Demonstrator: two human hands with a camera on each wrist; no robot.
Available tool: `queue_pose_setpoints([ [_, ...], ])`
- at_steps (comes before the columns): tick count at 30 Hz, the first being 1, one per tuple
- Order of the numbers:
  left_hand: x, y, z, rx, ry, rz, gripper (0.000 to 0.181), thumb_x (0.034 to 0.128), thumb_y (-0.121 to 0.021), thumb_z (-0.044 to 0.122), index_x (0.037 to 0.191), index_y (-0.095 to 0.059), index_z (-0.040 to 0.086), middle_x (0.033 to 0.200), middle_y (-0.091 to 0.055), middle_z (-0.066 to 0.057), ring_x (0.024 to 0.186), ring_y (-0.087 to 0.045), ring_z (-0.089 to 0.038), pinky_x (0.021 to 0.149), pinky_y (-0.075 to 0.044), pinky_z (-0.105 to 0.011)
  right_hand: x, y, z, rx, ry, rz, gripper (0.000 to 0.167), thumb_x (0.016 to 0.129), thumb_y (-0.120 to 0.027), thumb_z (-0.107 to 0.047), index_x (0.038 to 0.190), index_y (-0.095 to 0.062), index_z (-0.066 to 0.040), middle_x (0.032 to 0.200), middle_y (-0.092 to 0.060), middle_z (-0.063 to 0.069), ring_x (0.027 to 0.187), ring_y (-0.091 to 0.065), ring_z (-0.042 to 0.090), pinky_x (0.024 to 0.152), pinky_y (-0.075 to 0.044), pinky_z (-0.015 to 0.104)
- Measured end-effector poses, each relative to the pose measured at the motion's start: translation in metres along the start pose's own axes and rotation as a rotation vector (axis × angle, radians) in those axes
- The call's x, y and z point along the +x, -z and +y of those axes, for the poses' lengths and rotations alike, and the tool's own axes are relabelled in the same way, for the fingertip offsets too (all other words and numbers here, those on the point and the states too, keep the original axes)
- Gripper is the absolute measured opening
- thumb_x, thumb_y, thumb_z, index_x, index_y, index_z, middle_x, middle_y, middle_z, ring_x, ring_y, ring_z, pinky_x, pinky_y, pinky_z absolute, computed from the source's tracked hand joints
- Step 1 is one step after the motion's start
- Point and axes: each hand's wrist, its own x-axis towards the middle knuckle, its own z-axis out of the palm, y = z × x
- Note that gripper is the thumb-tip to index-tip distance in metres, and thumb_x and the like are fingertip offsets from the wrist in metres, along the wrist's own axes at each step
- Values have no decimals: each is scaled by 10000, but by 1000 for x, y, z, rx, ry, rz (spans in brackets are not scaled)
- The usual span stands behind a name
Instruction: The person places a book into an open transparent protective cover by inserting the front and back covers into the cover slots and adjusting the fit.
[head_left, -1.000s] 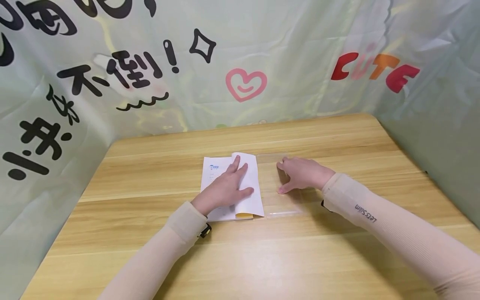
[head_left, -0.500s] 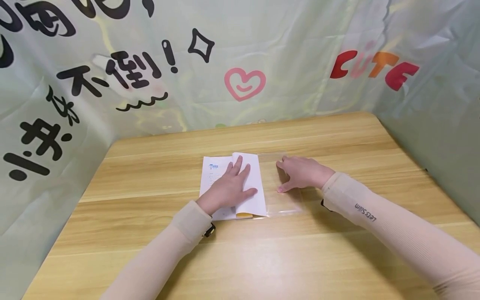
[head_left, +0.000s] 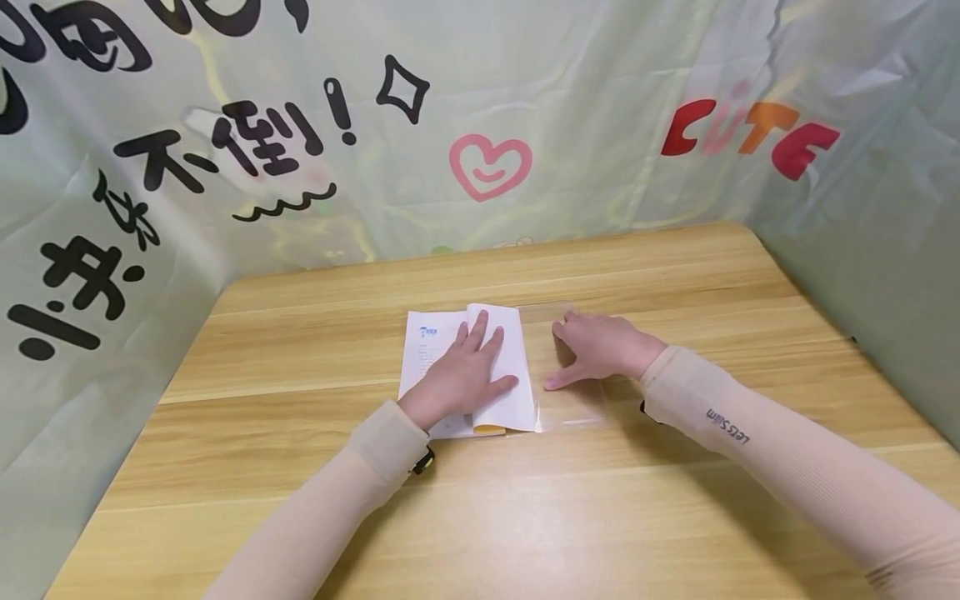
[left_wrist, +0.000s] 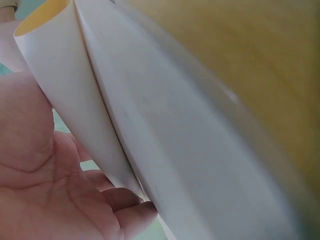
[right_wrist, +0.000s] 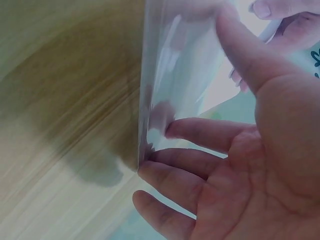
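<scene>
A booklet [head_left: 426, 354] with printed white pages lies in the middle of the table, and a white flap [head_left: 510, 408] with a yellow underside is folded over its right part. My left hand [head_left: 457, 375] rests on this flap with its fingers spread. From under the flap a clear plastic book cover [head_left: 562, 408] extends to the right. On that plastic, my right hand [head_left: 600, 346] touches down with its fingertips and thumb spread apart. The right wrist view shows the fingertips against the plastic's edge [right_wrist: 145, 100]. In the left wrist view the flap [left_wrist: 65, 75] curves up beside the palm.
The wooden table [head_left: 300, 333] extends around the booklet on all sides. Behind it hangs a pale printed cloth [head_left: 585, 142] with lettering and a pink heart, and the cloth continues along both sides.
My left hand has slid slightly to the right, and the flap's right edge has moved right over the clear plastic. My right thumb has shifted a little left.
</scene>
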Motion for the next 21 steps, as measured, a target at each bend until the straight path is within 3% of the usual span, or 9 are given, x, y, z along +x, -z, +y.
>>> queue_pose_setpoints([
  [5, 0, 0, 4, 13, 9, -4, 831, 1095, -558, 507, 1722, -206, 89, 1811, 83, -167, 1662, -35, -490, 1345, -235, -551, 1, -1, -4, -20, -23, 11, 975, 883, -767, -707, 1472, -581, 48, 1543, -523, 367, 1355, -609, 514, 1064, -542, 669],
  [21, 2, 0, 11, 30, 52, 4, 842, 1093, -570, 506, 1723, -202, 86, 1812, 89, -163, 1666, -27, -480, 1324, -287, -552, 4, -4, -5, -30, -30, 21, 885, 877, -798, -672, 1394, -635, 27, 1467, -588, 332, 1244, -674, 471, 1009, -575, 644],
])
